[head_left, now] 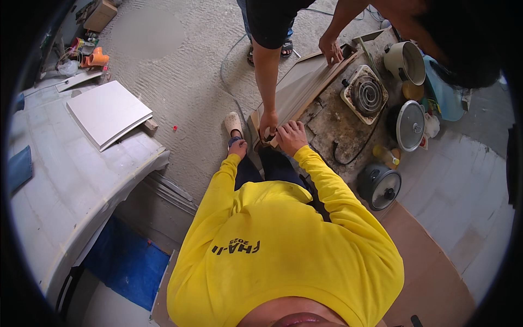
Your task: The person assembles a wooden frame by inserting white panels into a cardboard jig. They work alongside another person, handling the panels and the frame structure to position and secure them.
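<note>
A long wooden panel with raised edge strips [299, 80] stands between me and a co-worker, slanting from near my knees to the far right. My right hand [291, 137] grips its near end corner, the fingers curled over the edge. Just beside it, the co-worker's hand [268, 123] holds the same end, while their other hand [330, 50] presses on the far end. My left hand [237, 148] is by my left thigh, apart from the panel. Its fingers are curled together, and whatever they may hold is too small to make out.
Right of the panel, a grimy worktop [332, 122] bears a coil hot plate [366, 94], an open pot [404, 62] and lidded pots [379, 186]. To the left, white boards [109, 113] lie stacked on a pale table [60, 180]. A cable [223, 71] crosses the rough floor.
</note>
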The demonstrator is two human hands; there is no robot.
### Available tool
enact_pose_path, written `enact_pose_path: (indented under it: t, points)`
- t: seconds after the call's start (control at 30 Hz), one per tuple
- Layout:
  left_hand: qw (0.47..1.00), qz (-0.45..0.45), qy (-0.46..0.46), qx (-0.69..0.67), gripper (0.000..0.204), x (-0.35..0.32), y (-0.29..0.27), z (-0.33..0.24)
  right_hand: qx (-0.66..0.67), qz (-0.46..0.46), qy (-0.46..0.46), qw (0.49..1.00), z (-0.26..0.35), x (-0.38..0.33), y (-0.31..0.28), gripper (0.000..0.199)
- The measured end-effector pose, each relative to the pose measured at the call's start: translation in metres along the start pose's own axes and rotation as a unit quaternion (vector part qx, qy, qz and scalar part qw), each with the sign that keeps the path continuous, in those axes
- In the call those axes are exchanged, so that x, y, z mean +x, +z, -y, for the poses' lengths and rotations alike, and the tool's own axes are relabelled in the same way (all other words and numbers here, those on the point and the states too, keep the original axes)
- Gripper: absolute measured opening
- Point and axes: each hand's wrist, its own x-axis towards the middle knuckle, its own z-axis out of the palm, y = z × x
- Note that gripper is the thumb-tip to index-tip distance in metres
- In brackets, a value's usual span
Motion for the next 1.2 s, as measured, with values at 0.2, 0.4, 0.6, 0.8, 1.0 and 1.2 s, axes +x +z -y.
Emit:
enact_pose_path:
  t: [0.2, 0.4, 0.6, 0.8, 1.0, 1.2]
  points:
    - [0.994, -0.003, -0.026, -0.109, 0.05, 0.011, 0.03, -0.027, -0.059, 0.119, 0.058, 0.989, -0.004, -0.039, 0.003, 0.02]
    - [0.981, 0.073, -0.039, -0.175, 0.052, -0.009, 0.051, -0.053, -0.114, 0.187, 0.046, 0.975, -0.002, -0.028, 0.025, 0.026]
    - [0.942, 0.102, -0.079, -0.31, 0.038, 0.009, 0.077, -0.029, -0.129, 0.118, -0.033, 0.984, -0.018, -0.014, 0.042, 0.025]
    - [0.935, 0.014, -0.075, -0.347, 0.05, 0.008, 0.084, -0.028, -0.11, 0.192, -0.043, 0.974, -0.02, -0.023, 0.043, 0.027]
    - [0.956, -0.107, -0.028, -0.273, 0.069, 0.025, 0.097, -0.018, -0.169, 0.22, -0.087, 0.957, -0.018, -0.026, 0.044, 0.031]
    - [0.923, -0.043, -0.094, -0.37, 0.07, 0.035, 0.07, -0.045, -0.157, 0.276, -0.017, 0.948, -0.016, -0.027, 0.045, 0.036]
